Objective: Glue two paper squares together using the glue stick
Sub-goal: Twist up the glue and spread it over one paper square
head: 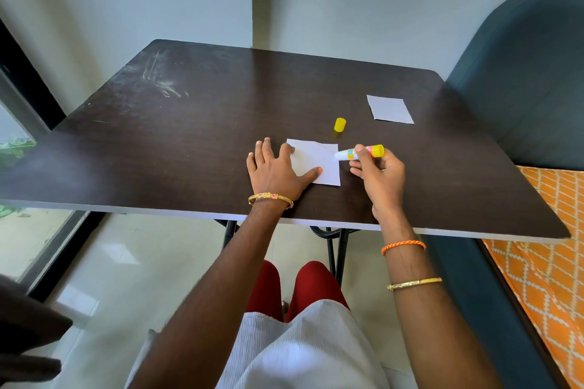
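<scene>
From the head view: my left hand (274,170) lies with fingers spread flat, pinning the near paper square (319,163) to the table (189,136). My right hand (379,175) fingers clamp the uncapped glue stick (358,152), tip at that square's edge. The cap (340,125) stands just beyond my fingers. I judge gluing is barely begun; the second square (390,109) waits well past my right fingers.

Your desk (221,110) is dark brown with a pale edge and whitish scuffs at its far left, and on it you have two white paper squares, a near square (319,164) and a far square (389,109), plus a plain yellow cap (340,124). The glue stick (360,152) shows a white nozzle end, a blue-and-orange label and a yellow base. You wear a gold bangle (270,199) on one wrist, an orange braided thread (403,246) on the other, over red trousers (311,281); the bed (543,230) beside you is orange with a white lattice pattern.
</scene>
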